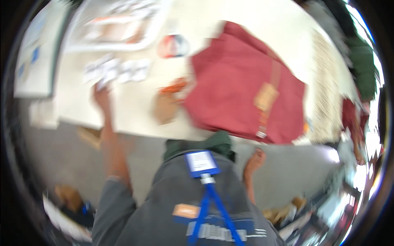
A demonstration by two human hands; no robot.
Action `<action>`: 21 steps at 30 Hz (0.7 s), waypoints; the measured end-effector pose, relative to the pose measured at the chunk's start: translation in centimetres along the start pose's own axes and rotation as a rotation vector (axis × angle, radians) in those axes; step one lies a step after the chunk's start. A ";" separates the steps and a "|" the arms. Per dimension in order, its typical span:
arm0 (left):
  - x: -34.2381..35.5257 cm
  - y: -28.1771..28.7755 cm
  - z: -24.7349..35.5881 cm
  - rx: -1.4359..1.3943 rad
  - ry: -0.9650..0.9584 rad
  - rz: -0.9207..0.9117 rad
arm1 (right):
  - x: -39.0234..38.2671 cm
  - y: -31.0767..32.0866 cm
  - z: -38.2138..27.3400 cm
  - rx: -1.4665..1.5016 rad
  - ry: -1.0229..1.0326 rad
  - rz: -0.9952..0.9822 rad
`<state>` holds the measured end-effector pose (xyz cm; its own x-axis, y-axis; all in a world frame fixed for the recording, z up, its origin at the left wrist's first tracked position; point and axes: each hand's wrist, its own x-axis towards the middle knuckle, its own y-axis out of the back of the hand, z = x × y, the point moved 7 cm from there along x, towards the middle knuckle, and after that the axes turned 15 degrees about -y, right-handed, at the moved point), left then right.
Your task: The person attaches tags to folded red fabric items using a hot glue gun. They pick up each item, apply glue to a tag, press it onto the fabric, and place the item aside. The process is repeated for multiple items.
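Note:
At the left of the white table, my left hand (101,96) reaches out with its fingers closed on a white label (106,78), blurred by motion. Beyond and beside it lies a row of small white labels (134,70). My right hand (256,158) hangs by the table's near edge, its fingers curled; whatever may be in them is hidden. Just past it a maroon garment (234,78) lies folded, with a brown hang tag (266,97) on top. Between the garment and the labels are brown tags (165,107) with orange strings (174,86).
A white plastic bin (117,46) holding packets and white pieces stands at the far left. Near it lies a round red and blue item (173,45). A pale board (39,53) is at the left edge. Beige textured material (326,90) runs along the right, with dark clothing (361,61) beyond.

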<state>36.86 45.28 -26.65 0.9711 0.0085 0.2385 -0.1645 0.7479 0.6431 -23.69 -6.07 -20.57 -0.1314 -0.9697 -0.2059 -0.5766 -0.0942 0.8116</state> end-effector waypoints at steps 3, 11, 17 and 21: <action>-3.7 -0.2 -0.9 -0.474 0.298 -0.003 | 2.6 3.2 -0.1 0.063 0.020 0.190; -11.0 0.4 12.3 -1.064 0.489 -0.061 | 23.2 13.5 -3.2 0.380 -0.055 0.456; -16.4 -0.2 20.3 -1.113 0.391 -0.148 | 39.4 13.6 -0.3 -0.127 -0.205 0.420; -21.5 -1.3 29.2 -0.862 0.350 -0.191 | 46.7 10.8 3.6 -0.327 -0.247 0.291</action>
<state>11.13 24.75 -11.36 0.9880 -0.0713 -0.1367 0.0514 0.9883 -0.1434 -38.95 -51.57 -23.33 -0.4592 -0.8876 -0.0366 -0.2101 0.0685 0.9753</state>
